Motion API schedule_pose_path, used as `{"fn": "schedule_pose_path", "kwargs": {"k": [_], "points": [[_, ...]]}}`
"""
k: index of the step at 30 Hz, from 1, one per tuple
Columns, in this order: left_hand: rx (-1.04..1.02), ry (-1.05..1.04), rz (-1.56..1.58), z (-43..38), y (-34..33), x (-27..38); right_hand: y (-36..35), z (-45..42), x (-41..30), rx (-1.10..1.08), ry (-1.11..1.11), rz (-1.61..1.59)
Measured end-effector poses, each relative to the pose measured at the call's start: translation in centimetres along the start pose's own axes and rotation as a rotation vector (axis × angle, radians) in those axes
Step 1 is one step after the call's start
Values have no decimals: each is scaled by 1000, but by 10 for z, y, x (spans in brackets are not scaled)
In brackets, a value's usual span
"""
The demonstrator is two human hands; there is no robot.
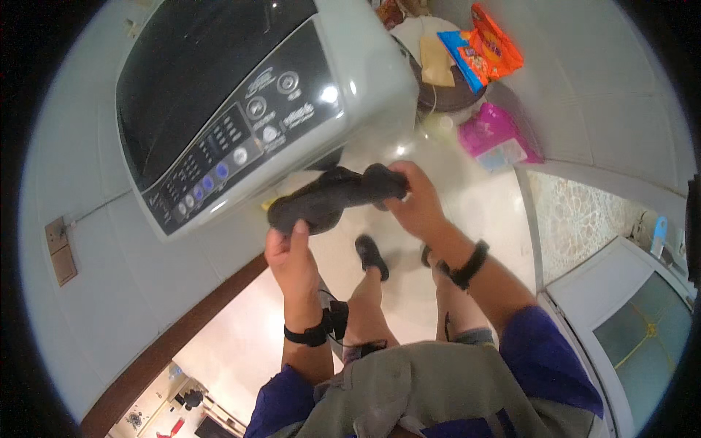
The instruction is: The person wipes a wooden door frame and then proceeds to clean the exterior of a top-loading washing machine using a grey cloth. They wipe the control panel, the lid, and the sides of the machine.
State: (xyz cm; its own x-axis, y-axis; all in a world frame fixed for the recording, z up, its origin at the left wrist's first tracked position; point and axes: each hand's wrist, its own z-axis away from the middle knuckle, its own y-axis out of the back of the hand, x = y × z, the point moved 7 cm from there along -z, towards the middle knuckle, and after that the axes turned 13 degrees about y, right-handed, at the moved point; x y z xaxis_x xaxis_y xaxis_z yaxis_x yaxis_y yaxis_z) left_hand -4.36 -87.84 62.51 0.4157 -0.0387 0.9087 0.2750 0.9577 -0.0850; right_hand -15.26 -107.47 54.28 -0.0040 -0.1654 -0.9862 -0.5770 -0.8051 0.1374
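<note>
A black cloth item point(315, 202), sock-like in shape, is stretched sideways between my two hands, in front of the washing machine. At its left end, the thumb and fingers of my left hand point(290, 257) pinch the rounded edge. My right hand point(416, 202) grips the bunched right end. Blur hides whether it is one piece or two. Just beyond the cloth stands the top-loading washing machine point(372, 93), with a dark lid point(213, 60) that is down and a control panel point(241, 126) whose buttons are partly lit.
Right of the machine, an orange and blue snack bag point(484, 52) rests on a round dark bin point(452, 93). A magenta bag point(493, 134) sits on the floor near the wall. A white-framed glass door point(646, 317) is at lower right, and a wall socket point(61, 252) at left.
</note>
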Motion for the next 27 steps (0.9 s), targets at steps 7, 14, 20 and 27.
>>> {"fn": "schedule_pose_path", "kwargs": {"k": [7,14,20,27], "points": [[143,-629,-344,-11,-60,27,68,-65,-64,388,714,303],[240,-1338,-996,-23,-98,-17,37,-90,-5,564,1048,341],[-6,-1533,-1128,-87,-79,-148,8,-80,145,490,917,539],[-312,-1622,-1355,-160,-59,-292,16,-55,292,444,828,415]]}}
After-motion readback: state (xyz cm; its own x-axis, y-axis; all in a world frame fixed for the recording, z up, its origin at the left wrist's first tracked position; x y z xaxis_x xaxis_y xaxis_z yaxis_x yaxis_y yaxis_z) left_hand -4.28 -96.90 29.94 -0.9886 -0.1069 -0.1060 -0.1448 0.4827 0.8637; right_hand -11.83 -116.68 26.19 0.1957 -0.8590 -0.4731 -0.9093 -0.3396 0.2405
